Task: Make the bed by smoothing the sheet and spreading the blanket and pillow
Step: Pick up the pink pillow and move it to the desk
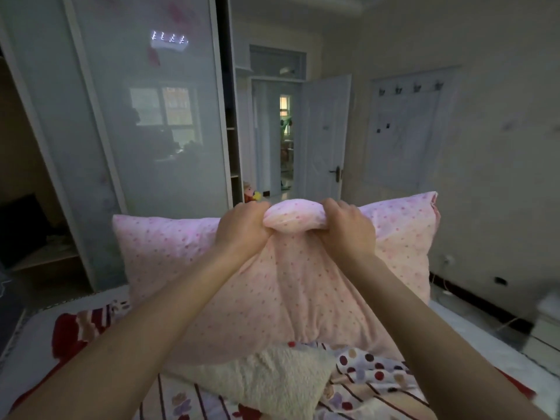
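Observation:
A big pink pillow (291, 286) with small red dots stands upright in front of me, lifted above the bed. My left hand (242, 228) and my right hand (348, 227) both grip its top edge near the middle, bunching the cloth into a bulge between them. Under the pillow lies a crumpled blanket (369, 377) with stripes, flowers and coloured dots. A cream fleecy cushion or blanket part (272, 380) lies on it just below the pillow. The pale sheet (27, 353) shows at the bed's left side.
A tall wardrobe with frosted sliding doors (145, 131) stands to the left beyond the bed. An open white door (325, 137) leads to a hallway straight ahead. The wall with a hook board (406, 125) is on the right, and a small white cabinet (545, 325) stands by the bed's right side.

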A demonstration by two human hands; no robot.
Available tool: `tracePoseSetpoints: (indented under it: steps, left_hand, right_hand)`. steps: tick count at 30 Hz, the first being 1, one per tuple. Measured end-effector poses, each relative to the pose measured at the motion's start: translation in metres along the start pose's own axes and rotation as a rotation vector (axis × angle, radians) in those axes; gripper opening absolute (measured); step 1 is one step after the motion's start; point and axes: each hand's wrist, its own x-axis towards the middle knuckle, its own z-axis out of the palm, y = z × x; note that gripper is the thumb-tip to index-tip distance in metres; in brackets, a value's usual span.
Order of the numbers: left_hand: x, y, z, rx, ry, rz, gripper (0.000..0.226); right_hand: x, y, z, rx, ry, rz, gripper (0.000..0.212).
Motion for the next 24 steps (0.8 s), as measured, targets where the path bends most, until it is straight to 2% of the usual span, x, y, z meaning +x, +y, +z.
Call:
tracePoseSetpoints:
  steps: [12,15,19,24]
  left_hand:
    - [0.021,0.120,0.033,-0.082,-0.099,0.197,0.008]
    - [0.026,0.164,0.050,-0.098,-0.096,0.287,0.012]
    - [0.025,0.227,0.074,-0.149,-0.108,0.371,0.010]
    - [0.012,0.319,0.101,-0.211,-0.153,0.438,0.007]
  right_hand:
    - [-0.042,0.096,-0.097,-0.216,0.001,0.211,0.019]
    - [-0.059,0.128,-0.127,-0.259,0.010,0.271,0.019]
    - [-0.087,0.172,-0.171,-0.317,-0.016,0.369,0.033]
    - [-0.126,0.234,-0.226,-0.395,-0.008,0.467,0.032]
